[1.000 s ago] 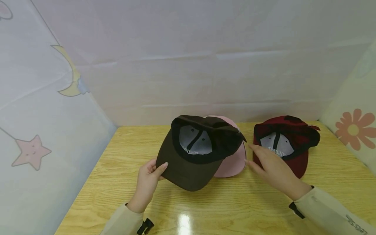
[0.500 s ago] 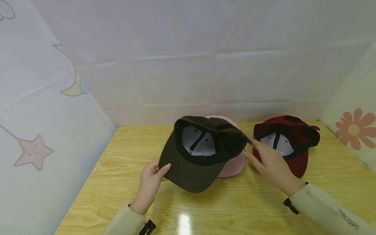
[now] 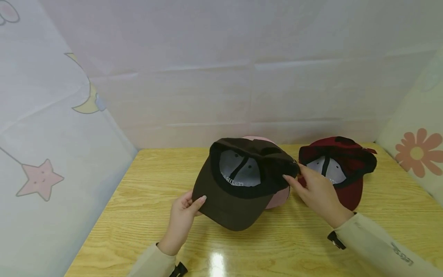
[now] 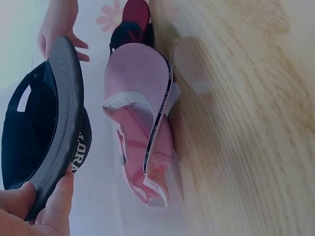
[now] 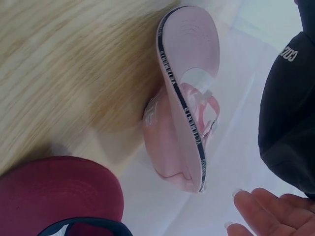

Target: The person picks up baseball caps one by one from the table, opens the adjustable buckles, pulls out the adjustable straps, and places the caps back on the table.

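A dark brown baseball cap (image 3: pixel 235 211) is held above the table, its inside facing me, with a grey front panel showing. My left hand (image 3: pixel 182 217) pinches the left edge of its brim, thumb on top; the left wrist view shows the fingers (image 4: pixel 56 206) under that brim. At the cap's right rear edge, my right hand (image 3: pixel 316 192) has its thumb over the fabric and its fingers going behind. White letters mark the dark cap's front (image 5: pixel 290 54) in the right wrist view. Behind it, a pink cap (image 3: pixel 279 198) is mostly hidden from the head view.
A dark red cap (image 3: pixel 351 192) lies at the table's back right, beyond my right hand. Printed cloth walls (image 3: pixel 194 100) stand behind and beside the wooden table (image 3: pixel 138 215). The pink cap's brim (image 4: pixel 135 69) has a black lettered edge.
The dark cap has shifted slightly right and toward me with my left hand. My right hand, apart from it at first, has come onto its rear edge, thumb now over the fabric.
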{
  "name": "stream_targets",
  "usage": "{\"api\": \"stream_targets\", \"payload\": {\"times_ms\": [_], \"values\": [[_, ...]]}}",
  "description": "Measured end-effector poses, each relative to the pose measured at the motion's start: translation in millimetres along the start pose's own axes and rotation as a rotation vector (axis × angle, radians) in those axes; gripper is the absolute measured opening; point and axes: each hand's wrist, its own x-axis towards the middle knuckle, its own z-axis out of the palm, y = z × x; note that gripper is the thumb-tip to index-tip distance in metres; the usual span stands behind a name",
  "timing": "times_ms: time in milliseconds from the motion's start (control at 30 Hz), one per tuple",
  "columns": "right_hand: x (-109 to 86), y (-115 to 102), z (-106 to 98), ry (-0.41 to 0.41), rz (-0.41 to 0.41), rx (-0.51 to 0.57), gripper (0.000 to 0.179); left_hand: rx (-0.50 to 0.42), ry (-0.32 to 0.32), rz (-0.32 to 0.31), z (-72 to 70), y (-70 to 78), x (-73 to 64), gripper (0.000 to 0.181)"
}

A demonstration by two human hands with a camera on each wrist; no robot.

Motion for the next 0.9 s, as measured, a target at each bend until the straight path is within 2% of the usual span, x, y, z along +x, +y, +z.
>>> {"api": "stream_targets", "payload": {"times_ms": [100, 333, 467, 733, 900], "values": [[1.0, -1.3, 2.1, 0.04, -0.036, -0.011, 0.015, -0.008, -0.002, -0.006, 2.1, -1.3, -0.4, 0.019], [5.0, -4.6, 2.3, 0.128, -0.114, 0.009, 0.012, 0.009, -0.005, 0.002, 4.0, -4.6, -1.6, 0.018], [10.6, -9.4, 0.1, 0.16, -0.149, -0.016, 0.006, 0.008, -0.022, 0.006, 4.3, -7.9, -1.5, 0.019], [23.2, -19.5, -9.3, 0.196, -0.169, -0.059, 0.012, -0.007, -0.088, -0.028, 11.5, -19.2, 1.3, 0.024], [29.0, -23.7, -14.1, 0.191, -0.169, -0.069, 0.018, 0.028, -0.132, -0.063, 14.7, -27.1, 0.4, 0.023]]}}
